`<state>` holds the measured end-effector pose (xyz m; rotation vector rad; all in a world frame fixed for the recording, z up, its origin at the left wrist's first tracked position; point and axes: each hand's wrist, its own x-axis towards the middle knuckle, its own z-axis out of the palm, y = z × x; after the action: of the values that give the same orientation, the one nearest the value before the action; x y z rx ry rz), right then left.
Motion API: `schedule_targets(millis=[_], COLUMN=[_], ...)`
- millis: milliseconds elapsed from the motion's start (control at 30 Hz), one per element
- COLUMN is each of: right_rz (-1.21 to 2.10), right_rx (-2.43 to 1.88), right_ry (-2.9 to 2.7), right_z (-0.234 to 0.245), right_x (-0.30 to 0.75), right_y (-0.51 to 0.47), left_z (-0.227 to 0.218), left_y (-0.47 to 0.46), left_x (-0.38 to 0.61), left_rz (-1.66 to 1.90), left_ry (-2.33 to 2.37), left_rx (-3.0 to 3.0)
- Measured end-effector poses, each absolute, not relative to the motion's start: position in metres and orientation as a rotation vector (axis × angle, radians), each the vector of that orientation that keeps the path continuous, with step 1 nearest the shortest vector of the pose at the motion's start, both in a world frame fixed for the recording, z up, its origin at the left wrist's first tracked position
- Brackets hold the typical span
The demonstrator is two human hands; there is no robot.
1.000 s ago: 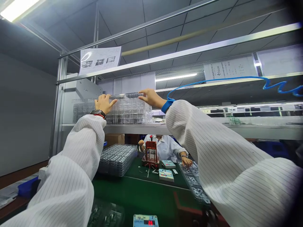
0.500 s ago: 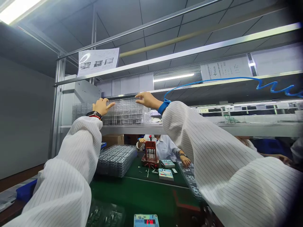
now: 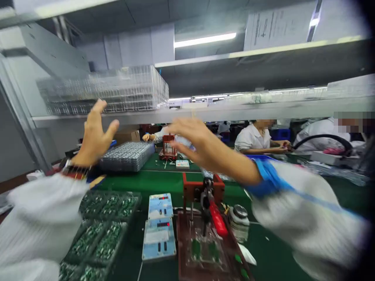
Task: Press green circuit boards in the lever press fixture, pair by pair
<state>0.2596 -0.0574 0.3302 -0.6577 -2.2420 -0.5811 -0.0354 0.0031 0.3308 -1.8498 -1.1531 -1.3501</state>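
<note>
My left hand (image 3: 95,136) is raised with its fingers apart and holds nothing. Behind it, on the overhead shelf (image 3: 228,113), stands a stack of clear plastic trays (image 3: 131,89). My right hand (image 3: 193,136) hovers in front of the shelf edge, blurred by motion, fingers stretched out and nothing in them. A blue wrist strap (image 3: 265,177) circles that wrist. Below it stands a brown test fixture with a red-handled toggle clamp (image 3: 218,218); green circuit boards (image 3: 196,249) lie under its clear plate.
Trays of green boards (image 3: 102,238) lie at the left, beside two blue meter boxes (image 3: 159,238). A lidded jar (image 3: 239,222) stands right of the fixture. Further off are a tray stack (image 3: 125,156), a second red fixture (image 3: 168,147) and co-workers at the bench (image 3: 254,136).
Both hands have come away from the clear trays on the shelf and moved lower. My view has tilted down, bringing the near fixture, meter boxes and board trays into sight.
</note>
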Motion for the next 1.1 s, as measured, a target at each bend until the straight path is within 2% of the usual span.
schedule_targets(millis=[167, 233, 300, 400, 533, 633, 700, 800, 933, 1000, 1100], right_rz=[-0.34, -0.334, -0.433, -0.433, 0.126, 0.221, 0.142, -0.016, 0.092, 0.165, 0.223], right_rx=[-0.559, -0.522, -0.441, -0.418, -0.638, -0.725, -0.824, -0.971, -1.093, -1.092, -1.109], right_ry=[-2.143, -2.075, -2.019, -1.868, -1.665, -1.691, -1.658, -1.488, -1.725, -1.927, -2.103], right_z=[0.175, 0.144, 0.137, 0.167, 0.238, 0.253, 0.23, 0.157, 0.06, 0.034, 0.022], right_x=[0.313, 0.318, 0.315, 0.305, 0.301, 0.316, 0.332, 0.35, 0.352, 0.348, 0.347], right_y=[-0.115, -0.113, -0.107, -0.098, -0.052, -0.008, -0.002, -0.04, -0.109, -0.125, -0.127], left_z=[0.163, 0.119, 0.092, 0.068, 0.03, -0.004, -0.024, -0.044, -0.055, -0.056, -0.053], left_y=[-0.1, -0.131, -0.154, -0.18, -0.207, -0.225, -0.236, -0.245, -0.248, -0.246, -0.244], left_x=[0.001, 0.014, 0.029, 0.048, 0.067, 0.084, 0.096, 0.112, 0.123, 0.123, 0.117], left_rz=[-0.825, -0.638, -0.493, -0.366, -0.467, -0.544, -0.59, -0.764, -1.044, -1.091, -1.127], left_ry=[-0.826, -0.821, -0.842, -0.926, -1.181, -1.353, -1.426, -1.548, -1.735, -1.797, -1.857], left_rx=[-2.553, -2.771, -2.943, -3.123, -3.218, -3.2, -3.155, -3.041, -2.882, -2.815, -2.746])
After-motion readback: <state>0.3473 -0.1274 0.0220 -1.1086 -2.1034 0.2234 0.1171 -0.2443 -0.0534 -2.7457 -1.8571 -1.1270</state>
